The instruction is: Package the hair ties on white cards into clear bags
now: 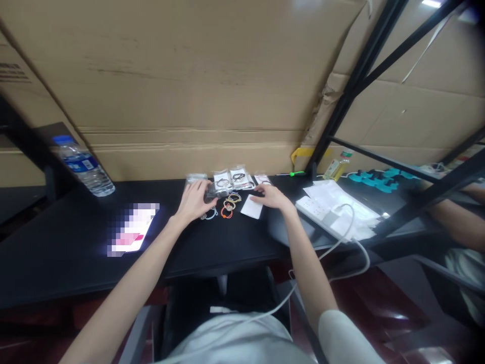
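My left hand (194, 199) is open over the left end of a row of small clear packets, thumb stretched to the right. Nearest it are a packet (196, 177) and a pale blue hair tie or bracelet (212, 214). Packets with a grey band (222, 181) and a black band (238, 176) lie between my hands. In front of them are a yellowish band (235, 198) and an orange band (227, 212), both loose. My right hand (272, 196) is open, its thumb at the top edge of a white card (251, 208), its fingers by another packet (262, 179).
A phone (132, 228), its screen blurred out, and a water bottle (84, 166) are on the left of the black table (223, 242). To the right are papers (337, 202), a power strip (312, 208), cables and a black metal frame (348, 86). Another person's arm (458, 220) shows far right.
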A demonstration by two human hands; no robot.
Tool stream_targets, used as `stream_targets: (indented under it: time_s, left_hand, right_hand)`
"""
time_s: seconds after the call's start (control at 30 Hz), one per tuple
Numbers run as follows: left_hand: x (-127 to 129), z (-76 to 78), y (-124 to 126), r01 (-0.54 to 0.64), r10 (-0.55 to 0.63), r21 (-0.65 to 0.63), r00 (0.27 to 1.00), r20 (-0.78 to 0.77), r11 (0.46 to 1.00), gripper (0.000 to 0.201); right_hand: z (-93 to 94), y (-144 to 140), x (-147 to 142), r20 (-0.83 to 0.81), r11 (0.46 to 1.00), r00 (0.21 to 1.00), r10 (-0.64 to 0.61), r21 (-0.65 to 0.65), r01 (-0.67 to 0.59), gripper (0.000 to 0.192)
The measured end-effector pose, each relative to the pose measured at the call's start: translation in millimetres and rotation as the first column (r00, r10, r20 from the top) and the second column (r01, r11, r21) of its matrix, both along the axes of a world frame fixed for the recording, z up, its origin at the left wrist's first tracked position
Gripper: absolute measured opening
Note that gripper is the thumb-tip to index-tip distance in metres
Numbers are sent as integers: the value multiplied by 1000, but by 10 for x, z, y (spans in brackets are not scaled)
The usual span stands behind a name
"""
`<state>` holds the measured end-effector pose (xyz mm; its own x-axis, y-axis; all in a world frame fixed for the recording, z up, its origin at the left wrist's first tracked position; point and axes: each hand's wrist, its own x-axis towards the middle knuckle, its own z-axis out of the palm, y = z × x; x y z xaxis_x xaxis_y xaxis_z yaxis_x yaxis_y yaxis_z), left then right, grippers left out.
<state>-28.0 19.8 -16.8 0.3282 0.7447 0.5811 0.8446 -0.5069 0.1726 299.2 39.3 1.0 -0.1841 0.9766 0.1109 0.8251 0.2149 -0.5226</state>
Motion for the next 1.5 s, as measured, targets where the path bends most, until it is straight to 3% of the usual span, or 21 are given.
stream_targets:
  time_s: [0.1, 0.2, 0.37, 0.5, 0.6, 0.67, 0.73, 0.83, 0.93, 1.1, 1.27, 1.5]
  left_hand:
    - [-3, -4, -3, -8, 8, -4, 1000, -24, 1000, 50]
    - [10, -2, -6, -11, 12, 5, 998, -54, 1000, 50]
    - [26, 21, -2, -37, 38, 22, 996, -78, 999, 53]
    - [25, 34, -6, -47, 51, 51, 995, -81, 998, 53]
    - [24, 38, -7, -52, 58, 62, 995, -85, 997, 52]
    - [25, 42, -9, -58, 63, 68, 994, -85, 996, 52]
    - [29, 54, -14, -60, 65, 65, 995, -75, 996, 53]
    - [42, 83, -31, -60, 60, 36, 998, -18, 998, 54]
    - [57, 113, -49, -78, 78, 0, 995, 58, 997, 52]
    - [66, 125, -54, -160, 162, -25, 979, 123, 987, 52]
    - [56, 99, -43, -192, 193, -21, 977, 91, 981, 56]
    - [57, 92, -60, -209, 208, 2, 976, 63, 978, 57]
  right_hand:
    - [-23, 46, 183, 204, 987, 978, -38, -147, 70, 69]
    - [-51, 91, 224, 231, 979, 971, -65, -174, 107, 60]
    - [-110, 146, 240, 152, 987, 983, -99, -113, 117, 45]
    - [-65, 125, 257, -52, 994, 994, -101, -50, 98, 33]
    - [43, 39, 241, -266, 997, 964, -25, -72, 6, 28]
    - [127, -31, 202, -454, 984, 887, 86, -102, -147, 33]
    - [208, -80, 120, -618, 975, 772, 148, -40, -219, 40]
    - [308, -74, -103, -742, 978, 642, 190, 198, -62, 49]
    - [368, 4, -385, -709, 933, 665, 234, 356, 52, 54]
    - [326, 108, -687, -642, 921, 723, 254, 389, 22, 42]
    - [208, 98, -739, -595, 911, 760, 262, 412, 9, 45]
    - [209, -3, -718, -572, 924, 776, 265, 380, -35, 51]
